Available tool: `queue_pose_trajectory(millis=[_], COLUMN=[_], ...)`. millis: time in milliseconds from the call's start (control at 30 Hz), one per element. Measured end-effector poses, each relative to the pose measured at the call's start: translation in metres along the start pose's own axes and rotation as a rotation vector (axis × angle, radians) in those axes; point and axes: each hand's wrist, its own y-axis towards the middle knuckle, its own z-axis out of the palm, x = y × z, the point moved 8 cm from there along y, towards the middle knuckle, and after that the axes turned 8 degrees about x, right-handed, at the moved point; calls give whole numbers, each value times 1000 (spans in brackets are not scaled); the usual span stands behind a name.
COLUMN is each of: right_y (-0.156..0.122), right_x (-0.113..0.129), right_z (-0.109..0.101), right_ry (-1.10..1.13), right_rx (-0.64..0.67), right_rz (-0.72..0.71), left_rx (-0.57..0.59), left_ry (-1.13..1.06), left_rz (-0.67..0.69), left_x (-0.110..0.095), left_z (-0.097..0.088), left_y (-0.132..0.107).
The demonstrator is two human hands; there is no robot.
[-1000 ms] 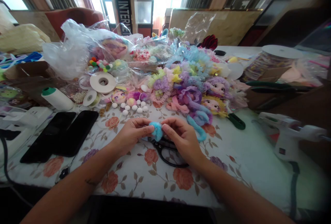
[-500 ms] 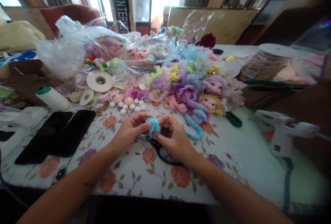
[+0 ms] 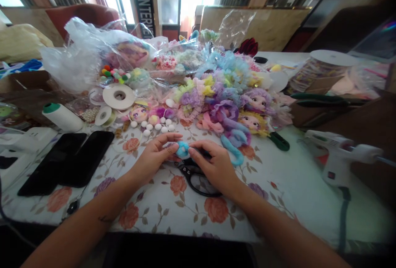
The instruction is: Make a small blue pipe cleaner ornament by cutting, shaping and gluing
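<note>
A small coil of fuzzy light-blue chenille stem [image 3: 182, 150] is pinched between my two hands above the table. My left hand [image 3: 157, 152] grips its left side between thumb and fingers. On its right side, the thumb and fingertips of my right hand [image 3: 213, 162] press against it. Under the hands lies a pair of scissors with black handles [image 3: 193, 183], partly covered by my right hand. A longer fuzzy blue strip [image 3: 233, 156] rests just beyond my right hand.
White pompoms [image 3: 159, 127] and doll heads [image 3: 254, 121] lie ahead, before a heap of pastel tulle flowers [image 3: 216, 82]. Two black phones [image 3: 86, 158], a thread cone [image 3: 62, 117] and ribbon spools [image 3: 118, 97] are at left. A glue gun [image 3: 335, 160] stands at right.
My right hand has turned, its fingers now closing more over the coil's right side. The blue coil looks smaller and rounder, with more of the scissor handles showing.
</note>
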Motion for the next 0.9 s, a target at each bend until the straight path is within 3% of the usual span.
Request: queue_pose_trajectory(millis=[200,333,500,900], right_y=[0,0,-1,0], right_x=[-5,-4,-2,-3], right_z=[3,7,7,9], right_ry=[-11,3,14,77], right_rx=[2,24,18,79], right_rz=[15,-9,-12,53], left_rx=[-41,23,55,15], left_ry=[282,269,268,322], left_rz=[98,36,96,52], left_x=[-16,-6,-3,-1], left_z=[-1,4,8,2], left_y=[-3,-3,-2,-3])
